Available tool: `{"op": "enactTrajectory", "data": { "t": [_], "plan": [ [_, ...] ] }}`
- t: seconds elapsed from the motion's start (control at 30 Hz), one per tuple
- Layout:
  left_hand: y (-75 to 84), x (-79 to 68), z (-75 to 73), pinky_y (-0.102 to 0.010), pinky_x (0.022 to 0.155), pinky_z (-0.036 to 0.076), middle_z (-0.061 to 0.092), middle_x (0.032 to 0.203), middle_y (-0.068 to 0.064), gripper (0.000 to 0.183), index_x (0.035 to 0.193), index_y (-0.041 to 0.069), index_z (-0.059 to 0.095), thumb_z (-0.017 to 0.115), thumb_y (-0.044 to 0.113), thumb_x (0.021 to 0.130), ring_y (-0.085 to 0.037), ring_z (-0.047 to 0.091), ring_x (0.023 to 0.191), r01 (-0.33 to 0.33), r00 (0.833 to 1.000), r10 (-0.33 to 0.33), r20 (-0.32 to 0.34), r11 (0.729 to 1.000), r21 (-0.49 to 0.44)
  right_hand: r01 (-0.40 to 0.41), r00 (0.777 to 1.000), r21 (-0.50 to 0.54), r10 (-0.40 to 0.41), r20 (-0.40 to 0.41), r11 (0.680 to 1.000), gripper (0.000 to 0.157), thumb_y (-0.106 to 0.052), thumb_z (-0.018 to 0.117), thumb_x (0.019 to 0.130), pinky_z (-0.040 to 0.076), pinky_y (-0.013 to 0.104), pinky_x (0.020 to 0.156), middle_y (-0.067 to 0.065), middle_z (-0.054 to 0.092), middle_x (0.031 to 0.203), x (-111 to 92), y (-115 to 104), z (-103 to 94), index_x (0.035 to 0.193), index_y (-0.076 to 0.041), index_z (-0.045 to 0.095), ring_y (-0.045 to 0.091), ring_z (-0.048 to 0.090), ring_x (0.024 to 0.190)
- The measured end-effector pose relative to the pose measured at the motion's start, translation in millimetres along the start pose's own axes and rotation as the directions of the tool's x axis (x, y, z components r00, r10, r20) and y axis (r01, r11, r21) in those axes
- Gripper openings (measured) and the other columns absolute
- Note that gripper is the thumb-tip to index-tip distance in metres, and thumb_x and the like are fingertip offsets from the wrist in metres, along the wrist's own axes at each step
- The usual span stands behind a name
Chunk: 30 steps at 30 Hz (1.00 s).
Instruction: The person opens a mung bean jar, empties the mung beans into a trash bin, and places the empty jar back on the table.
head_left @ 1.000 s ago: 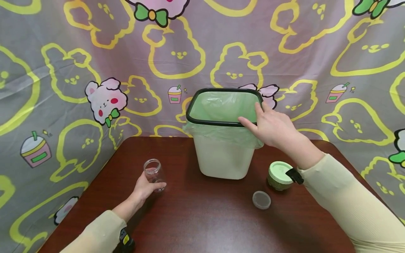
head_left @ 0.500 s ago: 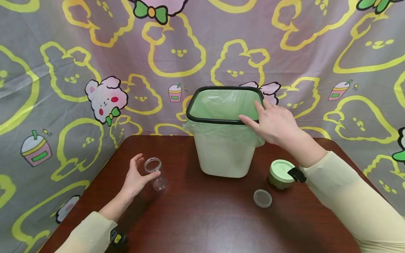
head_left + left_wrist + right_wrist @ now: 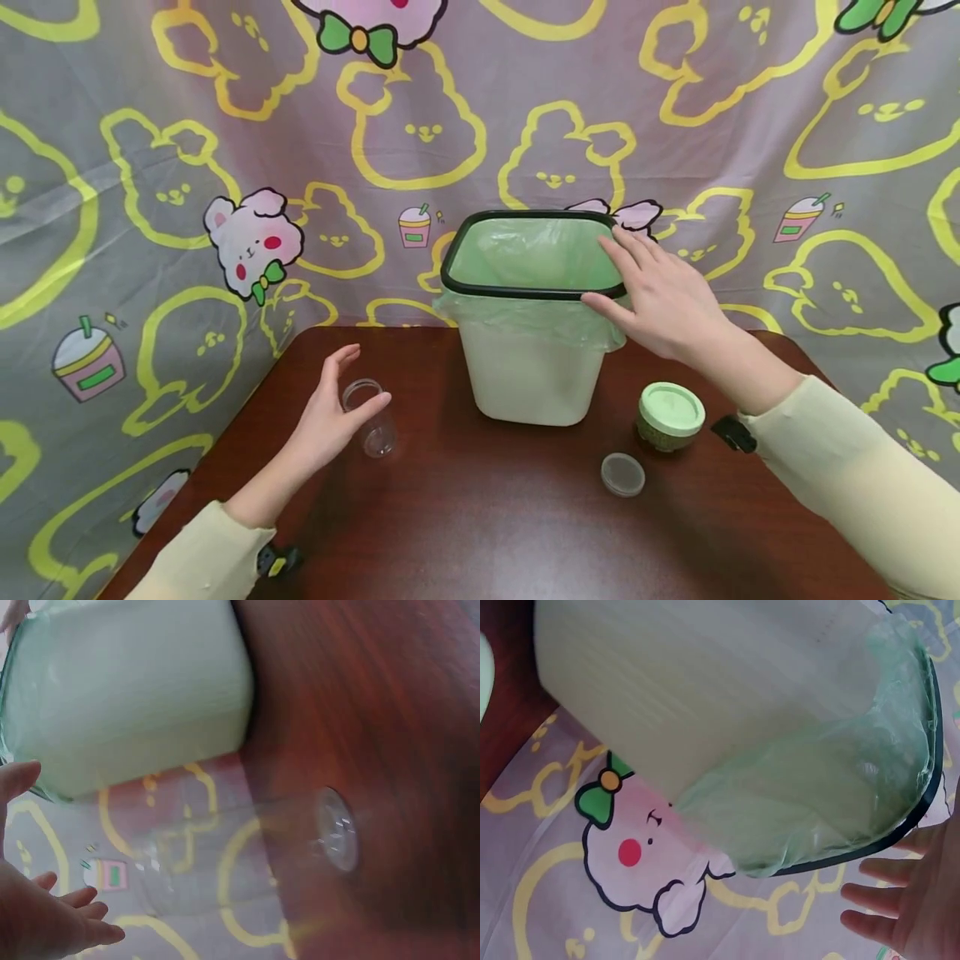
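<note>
A clear, lidless plastic jar [image 3: 378, 437] stands upright on the table at the left. My left hand [image 3: 333, 417] is spread beside its mouth, thumb and fingers apart; in the left wrist view the fingers [image 3: 82, 930] hold nothing. A white trash can [image 3: 532, 375] lined with a green bag [image 3: 517, 321] and topped by a black rim [image 3: 517, 293] stands at the middle back. My right hand [image 3: 667, 300] is at the rim's right corner with fingers extended. In the right wrist view those fingers [image 3: 885, 896] are straight, close to the black rim.
A jar with a pale green lid [image 3: 670, 412] and dark contents stands to the right of the trash can. In front of it lies a small clear round lid [image 3: 622, 475] on the brown table [image 3: 480, 517]. A patterned cloth [image 3: 300, 100] hangs behind and at the sides.
My left hand has let go of the clear jar and drawn up and back, leaving it standing. My right hand has shifted slightly right along the trash can's rim.
</note>
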<state>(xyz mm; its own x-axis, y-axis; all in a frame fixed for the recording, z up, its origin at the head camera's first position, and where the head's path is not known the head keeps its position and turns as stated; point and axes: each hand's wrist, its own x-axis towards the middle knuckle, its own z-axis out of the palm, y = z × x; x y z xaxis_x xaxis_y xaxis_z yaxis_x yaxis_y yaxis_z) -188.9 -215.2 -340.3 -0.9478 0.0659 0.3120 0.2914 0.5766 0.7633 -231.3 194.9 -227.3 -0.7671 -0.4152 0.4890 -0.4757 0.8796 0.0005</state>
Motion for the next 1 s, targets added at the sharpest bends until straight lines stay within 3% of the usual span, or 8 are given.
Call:
{"op": "enactTrajectory", "data": {
  "t": [0.17, 0.23, 0.43, 0.57, 0.67, 0.83, 1.0],
  "plan": [
    [15.6, 2.2, 2.8, -0.062, 0.104, 0.03, 0.029, 0.152, -0.014, 0.08, 0.148, 0.012, 0.024, 0.073, 0.032, 0.088, -0.034, 0.027, 0.139, -0.047, 0.997, 0.045, 0.066, 0.998, 0.028, 0.057, 0.993, 0.003, -0.057, -0.103, 0.998, 0.077, -0.046, 0.061, 0.092, 0.031, 0.056, 0.105, 0.018, 0.032, 0.152, -13.4, 8.8, 0.8, 0.149, -0.003, 0.032, 0.039, 0.033, 0.136],
    [21.7, 2.8, 4.3, -0.061, 0.103, 0.032, 0.03, 0.152, -0.012, 0.079, 0.148, 0.013, 0.026, 0.073, 0.032, 0.088, -0.033, 0.029, 0.138, -0.073, 0.994, 0.07, 0.087, 0.997, 0.04, 0.088, 0.982, -0.001, -0.087, -0.169, 0.996, 0.078, -0.051, 0.057, 0.092, 0.033, 0.056, 0.103, 0.017, 0.035, 0.15, -20.2, 13.5, 3.1, 0.149, -0.003, 0.033, 0.039, 0.037, 0.133],
    [36.2, 0.1, 11.1, -0.058, 0.102, 0.035, 0.033, 0.15, -0.008, 0.075, 0.147, 0.016, 0.03, 0.072, 0.037, 0.088, -0.03, 0.033, 0.136, -0.143, 0.98, 0.131, 0.152, 0.987, 0.074, 0.17, 0.902, -0.038, -0.171, -0.396, 0.985, 0.086, -0.07, 0.035, 0.093, 0.041, 0.057, 0.093, 0.018, 0.049, 0.139, -41.9, 25.6, 14.9, 0.139, 0.001, 0.046, 0.041, 0.049, 0.12],
    [42.3, -1.0, 15.9, -0.06, 0.101, 0.034, 0.034, 0.15, -0.006, 0.075, 0.147, 0.019, 0.031, 0.073, 0.039, 0.087, -0.028, 0.036, 0.132, -0.163, 0.973, 0.143, 0.18, 0.982, 0.101, 0.166, 0.87, -0.048, -0.169, -0.463, 0.985, 0.084, -0.069, 0.037, 0.092, 0.043, 0.057, 0.089, 0.018, 0.054, 0.134, -54.3, 33.4, 18.2, 0.134, 0.002, 0.051, 0.04, 0.053, 0.116],
    [45.9, -0.4, 20.2, -0.058, 0.103, 0.032, 0.035, 0.149, -0.005, 0.076, 0.147, 0.018, 0.031, 0.074, 0.036, 0.087, -0.025, 0.034, 0.134, -0.18, 0.967, 0.159, 0.2, 0.979, 0.091, 0.152, 0.877, -0.038, -0.152, -0.455, 0.988, 0.084, -0.07, 0.037, 0.092, 0.043, 0.056, 0.09, 0.018, 0.054, 0.134, -63.1, 39.1, 19.2, 0.133, 0.002, 0.051, 0.04, 0.053, 0.116],
    [52.4, 1.4, 31.9, -0.051, 0.108, 0.031, 0.036, 0.149, -0.004, 0.078, 0.147, 0.013, 0.032, 0.076, 0.031, 0.086, -0.022, 0.033, 0.137, -0.251, 0.945, 0.23, 0.232, 0.965, 0.069, 0.107, 0.917, 0.003, -0.097, -0.388, 0.994, 0.085, -0.069, 0.038, 0.092, 0.042, 0.057, 0.088, 0.019, 0.054, 0.133, -79.5, 46.1, 23.4, 0.135, 0.002, 0.049, 0.04, 0.052, 0.116],
    [58.1, 3.2, 45.5, -0.047, 0.109, 0.031, 0.038, 0.148, -0.004, 0.076, 0.147, 0.011, 0.034, 0.075, 0.03, 0.086, -0.02, 0.034, 0.137, -0.316, 0.922, 0.288, 0.257, 0.946, 0.071, 0.025, 0.961, 0.074, -0.004, -0.275, 0.997, 0.069, -0.046, 0.065, 0.088, 0.045, 0.058, 0.081, 0.019, 0.054, 0.132, -98.0, 51.4, 34.8, 0.138, -0.002, 0.046, 0.04, 0.051, 0.116]
  ]
}}
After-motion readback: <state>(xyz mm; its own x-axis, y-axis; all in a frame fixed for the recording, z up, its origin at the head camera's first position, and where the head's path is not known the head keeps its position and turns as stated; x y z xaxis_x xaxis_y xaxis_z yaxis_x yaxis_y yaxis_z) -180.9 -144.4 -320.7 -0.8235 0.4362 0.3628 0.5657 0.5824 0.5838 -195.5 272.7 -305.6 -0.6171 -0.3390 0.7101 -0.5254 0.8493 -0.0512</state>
